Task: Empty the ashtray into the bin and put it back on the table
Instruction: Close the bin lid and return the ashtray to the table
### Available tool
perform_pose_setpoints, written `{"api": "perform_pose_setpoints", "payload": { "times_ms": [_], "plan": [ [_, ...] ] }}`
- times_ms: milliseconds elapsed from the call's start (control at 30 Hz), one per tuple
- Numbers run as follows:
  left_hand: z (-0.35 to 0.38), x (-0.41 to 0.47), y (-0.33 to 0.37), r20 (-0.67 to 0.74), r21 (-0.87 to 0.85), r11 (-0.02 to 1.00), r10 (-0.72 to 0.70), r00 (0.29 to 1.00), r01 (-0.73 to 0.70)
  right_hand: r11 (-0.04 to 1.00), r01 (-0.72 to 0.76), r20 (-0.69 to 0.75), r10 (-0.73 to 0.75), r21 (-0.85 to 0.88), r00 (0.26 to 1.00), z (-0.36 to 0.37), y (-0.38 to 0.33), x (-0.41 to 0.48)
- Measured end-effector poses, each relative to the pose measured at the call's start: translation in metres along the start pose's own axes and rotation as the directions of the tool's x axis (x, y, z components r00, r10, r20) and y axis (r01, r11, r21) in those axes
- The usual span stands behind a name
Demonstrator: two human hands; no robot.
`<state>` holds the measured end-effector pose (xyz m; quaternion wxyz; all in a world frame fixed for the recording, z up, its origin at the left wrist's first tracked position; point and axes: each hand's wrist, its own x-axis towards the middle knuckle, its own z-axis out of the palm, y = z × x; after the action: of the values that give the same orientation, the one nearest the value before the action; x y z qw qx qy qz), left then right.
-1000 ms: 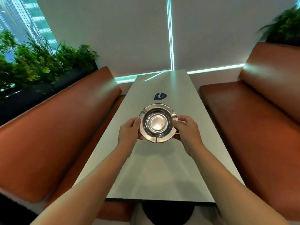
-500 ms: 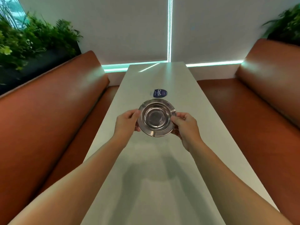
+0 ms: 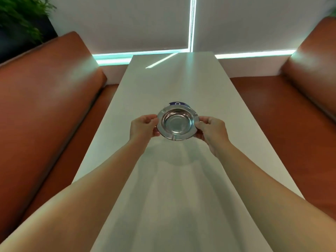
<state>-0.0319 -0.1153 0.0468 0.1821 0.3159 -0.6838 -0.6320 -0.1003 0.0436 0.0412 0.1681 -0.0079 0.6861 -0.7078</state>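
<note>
A round steel ashtray [image 3: 177, 122] with a shiny empty bowl hangs a little above the long pale table [image 3: 181, 197], its shadow below it on the tabletop. My left hand [image 3: 144, 127] pinches its left rim and my right hand [image 3: 211, 129] pinches its right rim. Both forearms stretch forward over the table. No bin is in view.
A dark blue round sticker [image 3: 177, 103] peeks out from behind the ashtray's far rim. Brown leather benches [image 3: 47, 99] flank the table, the right bench [image 3: 283, 110] likewise. A green plant [image 3: 20, 17] stands at the top left. White blinds close off the far end.
My view has moved forward over the table, so its near edge has left the frame. The ashtray, held in both hands, has come closer to the blue sticker and now covers most of it.
</note>
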Motion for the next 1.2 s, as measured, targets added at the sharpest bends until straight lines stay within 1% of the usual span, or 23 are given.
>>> {"api": "perform_pose_setpoints", "payload": {
  "times_ms": [100, 233, 400, 567, 700, 867, 967, 1100, 1200],
  "plan": [
    [0.018, 0.047, -0.012, 0.004, -0.004, 0.999, -0.034, 0.999, 0.034, 0.998, -0.024, -0.032, 0.021, -0.066, 0.999, 0.005, 0.009, 0.048],
    [0.035, 0.095, -0.029, -0.003, 0.006, 0.998, -0.066, 0.998, 0.066, 0.983, -0.02, -0.074, 0.007, -0.184, 0.997, 0.011, 0.024, 0.097],
    [0.045, 0.135, -0.042, -0.029, 0.026, 0.997, -0.078, 0.997, 0.078, 0.963, -0.008, -0.073, -0.012, -0.269, 0.997, 0.021, 0.036, 0.137],
    [0.049, 0.155, -0.05, -0.022, 0.065, 0.995, -0.072, 0.997, 0.073, 0.965, 0.004, -0.083, -0.027, -0.262, 0.996, 0.027, 0.039, 0.161],
    [0.052, 0.163, -0.057, -0.012, 0.062, 0.996, -0.07, 0.997, 0.071, 0.969, -0.006, -0.095, -0.018, -0.249, 0.995, 0.028, 0.045, 0.168],
    [0.056, 0.172, -0.065, -0.028, 0.05, 0.997, -0.056, 0.998, 0.058, 0.956, 0.008, -0.08, -0.033, -0.295, 0.996, 0.027, 0.048, 0.174],
    [0.058, 0.176, -0.068, -0.061, 0.062, 0.997, -0.045, 0.997, 0.049, 0.946, 0.015, -0.077, -0.043, -0.324, 0.996, 0.027, 0.047, 0.175],
    [0.059, 0.173, -0.069, -0.081, 0.042, 0.998, -0.031, 0.996, 0.035, 0.957, -0.01, -0.072, -0.011, -0.289, 0.997, 0.027, 0.047, 0.177],
    [0.057, 0.169, -0.068, -0.094, -0.009, 0.998, -0.055, 0.994, 0.054, 0.975, -0.042, -0.062, 0.029, -0.217, 0.998, 0.025, 0.046, 0.176]
  ]
}}
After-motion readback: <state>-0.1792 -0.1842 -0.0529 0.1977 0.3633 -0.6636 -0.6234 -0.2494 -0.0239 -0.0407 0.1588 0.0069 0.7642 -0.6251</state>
